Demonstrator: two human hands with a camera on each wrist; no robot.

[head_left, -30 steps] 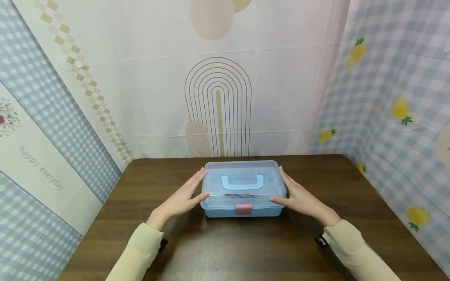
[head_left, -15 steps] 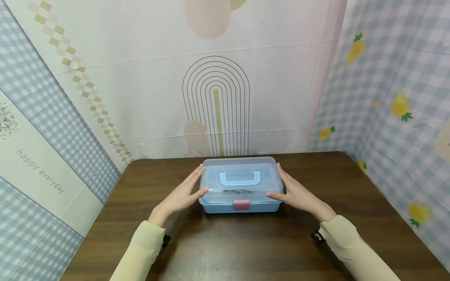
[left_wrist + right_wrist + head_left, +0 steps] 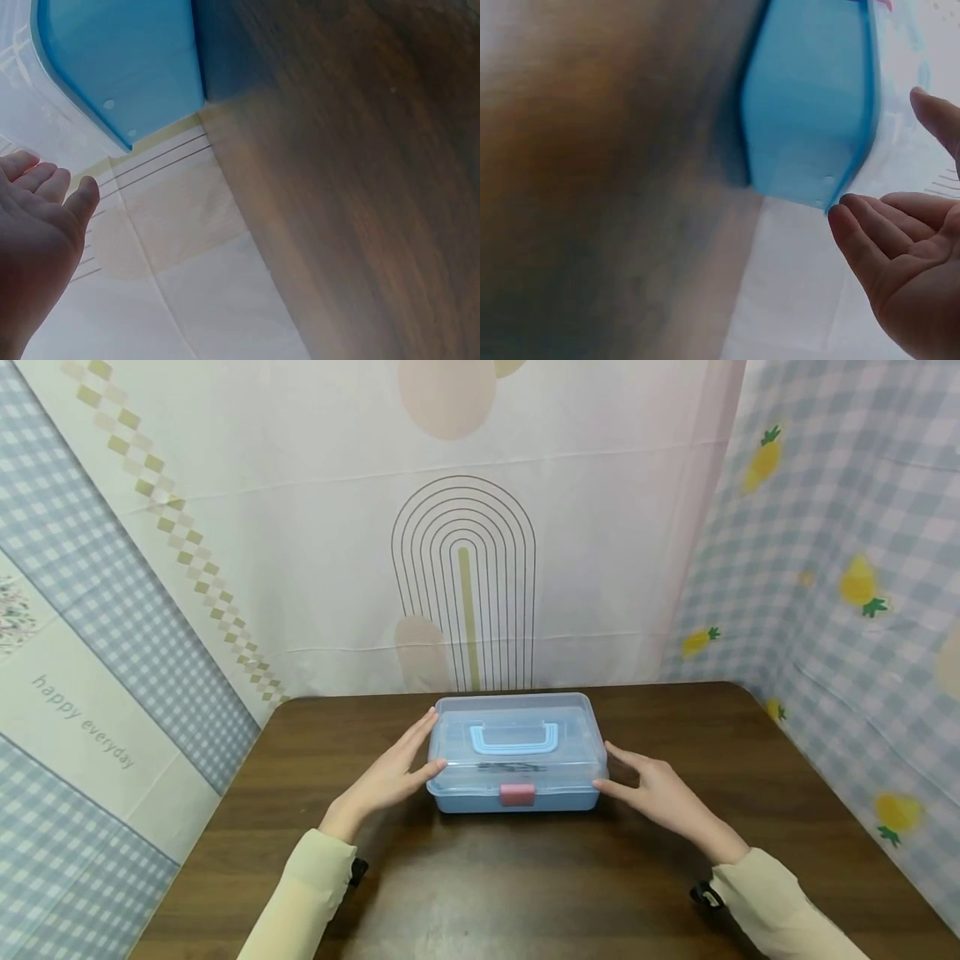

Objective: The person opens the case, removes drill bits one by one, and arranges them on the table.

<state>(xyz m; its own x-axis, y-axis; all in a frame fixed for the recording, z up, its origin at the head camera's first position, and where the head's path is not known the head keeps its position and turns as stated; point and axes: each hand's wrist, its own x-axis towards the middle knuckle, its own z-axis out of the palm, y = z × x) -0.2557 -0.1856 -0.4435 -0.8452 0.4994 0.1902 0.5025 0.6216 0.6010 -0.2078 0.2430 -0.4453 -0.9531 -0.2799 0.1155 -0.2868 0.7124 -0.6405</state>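
A blue plastic storage box with a clear lid, a light-blue carry handle and a pink latch sits at the back middle of the table. Its lid is down, and some dark thin items show faintly through it. My left hand lies along the box's left side, fingers extended, thumb at the front of the lid. At the right side is my right hand, its fingers bent a little and its fingertips by the lid's edge. In the right wrist view that hand is close to the box's corner.
The brown wooden table ends at the back against a white patterned cloth. Checked blue cloth with pineapples hangs along the right side. Dark bands sit at both wrists.
My right hand has drawn back slightly to the right, its fingers more bent and its thumb off the lid's top. The left hand and the box stay about where they were.
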